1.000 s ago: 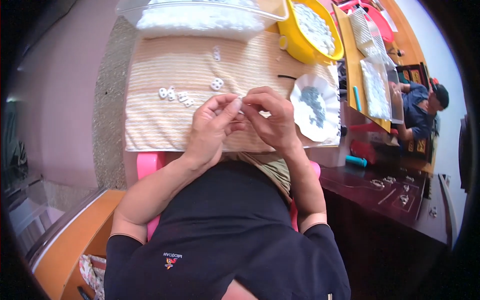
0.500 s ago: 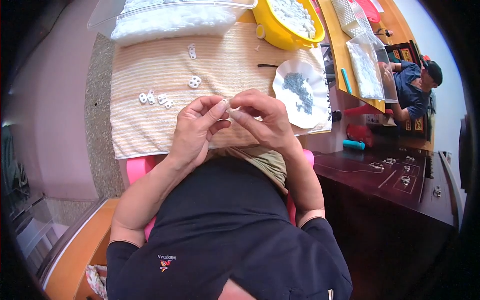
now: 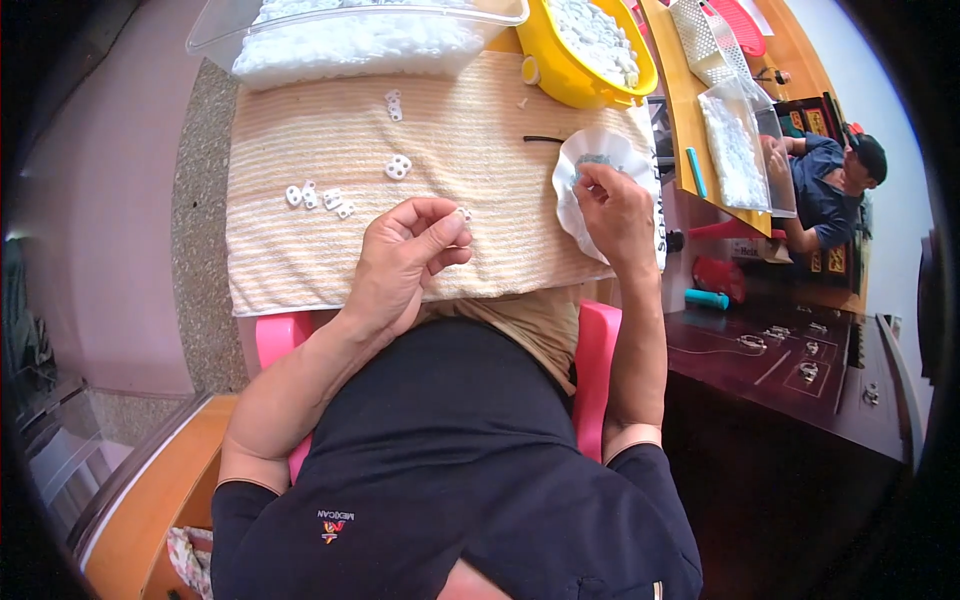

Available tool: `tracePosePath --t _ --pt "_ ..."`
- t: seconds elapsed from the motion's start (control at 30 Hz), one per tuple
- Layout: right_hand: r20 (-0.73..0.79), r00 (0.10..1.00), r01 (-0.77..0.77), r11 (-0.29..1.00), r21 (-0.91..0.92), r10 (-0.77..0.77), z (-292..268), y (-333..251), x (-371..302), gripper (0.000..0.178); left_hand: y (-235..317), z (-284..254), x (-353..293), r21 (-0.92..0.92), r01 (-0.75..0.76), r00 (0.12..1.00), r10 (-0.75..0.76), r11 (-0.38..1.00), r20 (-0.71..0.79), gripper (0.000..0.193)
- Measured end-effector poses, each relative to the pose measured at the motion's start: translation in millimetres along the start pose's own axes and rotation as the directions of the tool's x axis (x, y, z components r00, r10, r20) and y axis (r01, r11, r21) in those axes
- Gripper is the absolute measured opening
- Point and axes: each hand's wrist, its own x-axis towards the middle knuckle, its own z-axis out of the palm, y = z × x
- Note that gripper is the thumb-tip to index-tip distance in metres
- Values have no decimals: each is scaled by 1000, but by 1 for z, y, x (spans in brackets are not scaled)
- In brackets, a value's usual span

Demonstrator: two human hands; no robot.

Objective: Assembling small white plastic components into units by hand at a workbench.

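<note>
Here, toward the left edge of the striped towel (image 3: 285, 265), a loose cluster of small white pieces with holes (image 3: 332, 199) lies flat. Along the far edge, from the left corner, stands a clear bin (image 3: 480, 16) heaped with white pieces. Nearer than the bin lies a narrow white piece (image 3: 394, 106), then a rounder four-holed piece (image 3: 398, 167) closer to the near edge.

The left hand (image 3: 408, 245) is drawn to a narrow thumb-and-forefinger pinch on a small pale piece (image 3: 465, 214), held just above the towel, near its middle. A light pinch on the rim would serve best, leaving the face uncovered and the piece steady.

Further right is a thin black rod (image 3: 542, 139); the yellow tub (image 3: 573, 88) sits at the far right corner. By the right edge lies the white fluted dish (image 3: 570, 213), its dark bits (image 3: 594, 158) partly hidden by the right hand (image 3: 615, 212) above it. That hand's fingers are curled close to the thumb; whether they have hold of anything, I cannot tell. Single bits are probably best taken from the pile's edge, with bare fingertips rather than a scooping motion.
</note>
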Motion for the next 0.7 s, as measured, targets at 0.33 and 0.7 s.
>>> tracePosePath --t 0.33,0.7 --pt "70 997 20 996 -91 -13 0 2 3 20 0 1 0 8 5 1000 -5 1000 -12 12" --pt "177 983 60 997 -57 -49 -8 -2 13 12 0 1 -2 24 11 1000 -11 1000 -21 13"
